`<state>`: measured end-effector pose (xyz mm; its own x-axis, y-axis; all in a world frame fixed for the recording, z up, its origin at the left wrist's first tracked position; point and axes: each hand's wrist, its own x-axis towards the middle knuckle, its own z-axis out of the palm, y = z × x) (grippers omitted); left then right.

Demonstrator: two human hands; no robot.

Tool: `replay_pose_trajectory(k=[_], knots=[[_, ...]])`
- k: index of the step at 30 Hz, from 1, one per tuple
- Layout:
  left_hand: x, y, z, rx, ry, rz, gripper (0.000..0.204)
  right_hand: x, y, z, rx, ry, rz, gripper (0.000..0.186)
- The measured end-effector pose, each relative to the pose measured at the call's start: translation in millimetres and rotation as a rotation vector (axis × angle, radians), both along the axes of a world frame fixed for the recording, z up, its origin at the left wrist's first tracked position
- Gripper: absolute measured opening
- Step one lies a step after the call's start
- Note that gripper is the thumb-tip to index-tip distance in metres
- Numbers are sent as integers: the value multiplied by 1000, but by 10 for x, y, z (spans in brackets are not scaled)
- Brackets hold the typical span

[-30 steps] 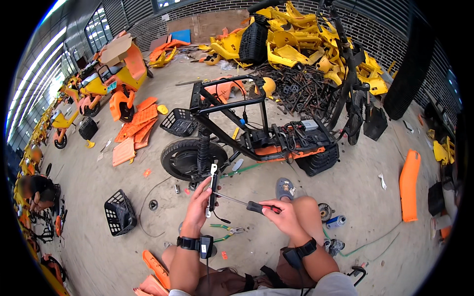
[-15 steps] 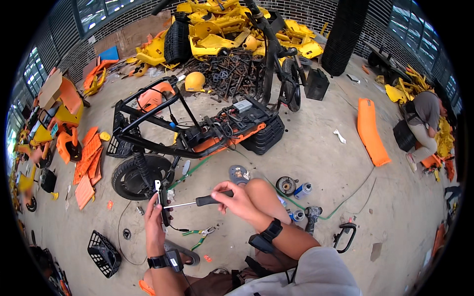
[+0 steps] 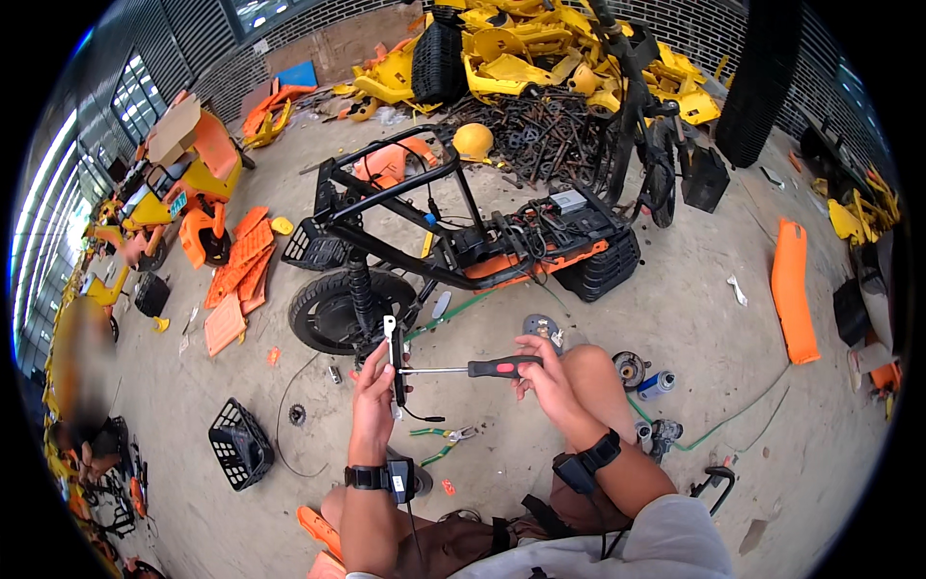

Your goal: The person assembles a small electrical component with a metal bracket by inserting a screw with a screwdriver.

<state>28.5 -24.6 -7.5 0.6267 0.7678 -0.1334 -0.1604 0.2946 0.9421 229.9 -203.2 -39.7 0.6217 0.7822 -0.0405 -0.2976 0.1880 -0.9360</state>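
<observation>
My left hand grips the slim black part upright, steadying it, while my right hand fingers close round the screwdriver, tip against it, near the scooter wheel.

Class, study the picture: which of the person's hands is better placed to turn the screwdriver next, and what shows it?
The right hand. It already grips the red-and-black handle of the screwdriver, whose shaft points at the small black part. The left hand is busy holding that part upright, so it steadies rather than turns.
</observation>
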Motion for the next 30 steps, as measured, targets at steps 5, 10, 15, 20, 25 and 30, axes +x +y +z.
replay_pose_trajectory(k=[5,10,15,20,25,30], knots=[[-23,-1,-24,-18,-10,0,44,30,-10,-55,-170,-4,46,35],[-36,41,-17,-31,-30,9,48,-22,61,-146,-72,24,29,34],[-12,35,-10,-38,-49,35,46,-25,47,-117,-158,3,79,33],[-17,40,-14,9,-11,90,45,-42,9,-70,-113,113,109,37],[-6,34,-33,24,42,40,42,-10,5,-117,-49,-34,-5,36],[-1,30,6,30,33,49,46,20,27,-126,-220,114,79,36]])
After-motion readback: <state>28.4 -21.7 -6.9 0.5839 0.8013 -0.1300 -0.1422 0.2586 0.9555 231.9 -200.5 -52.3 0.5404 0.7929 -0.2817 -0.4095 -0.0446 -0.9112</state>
